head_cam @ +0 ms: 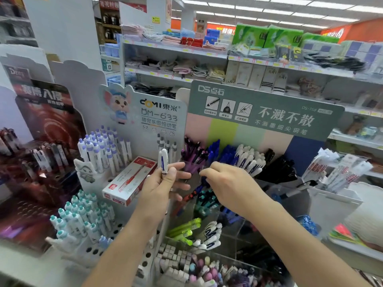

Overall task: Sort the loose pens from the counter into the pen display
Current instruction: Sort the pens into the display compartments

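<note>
My left hand [163, 183] holds a white pen with blue markings [164, 161] upright, in front of the gap between two pen displays. My right hand [226, 185] reaches palm down into the clear compartments of the grey-green pen display [263, 112]. Its fingers are bent over dark blue and teal pens [204, 198], and I cannot tell whether they grip one. That display's top row holds purple pens [192, 156], blue pens [219, 152], white pens [250, 159] and black pens [277, 168]. Lower compartments hold green pens [184, 230] and more white pens [211, 235].
The white mouse-themed display [145, 112] on the left holds lilac-capped pens [103, 152] and teal-capped pens [83, 216] in holes. A red and white pen box [128, 181] lies on it. A dark red display [41, 141] stands further left. Store shelves run behind.
</note>
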